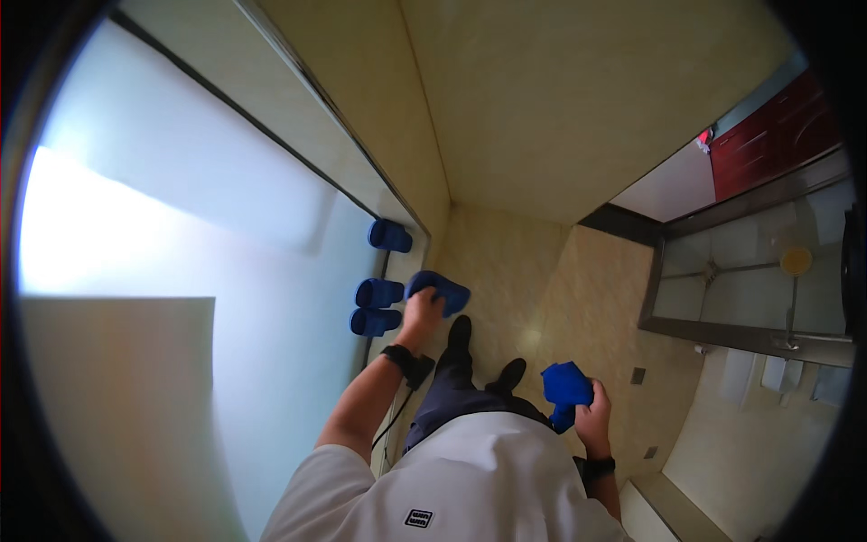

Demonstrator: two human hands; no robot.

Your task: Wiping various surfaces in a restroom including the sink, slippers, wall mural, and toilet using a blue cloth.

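My left hand [423, 314] grips a blue slipper [447, 293] by its strap, over the tiled floor beside a low ledge. Close by on that ledge stand a pair of blue slippers, one slipper [378, 293] next to another slipper [374, 322]. A single blue slipper [391, 236] sits farther along the ledge, near its corner. On the other side of my body, my right hand [595, 413] holds a bunched blue cloth [566, 385], part of which hangs below the fingers. My dark shoes [460, 330] are on the floor between the two hands.
A frosted glass panel [291, 291] rises behind the slippers. Beige tiled walls [515, 101] meet the floor [521, 271] ahead. To the right is a metal-framed glass door [752, 271]; a dark red cabinet [772, 135] shows beyond the doorway. Small drain covers [637, 375] lie in the floor.
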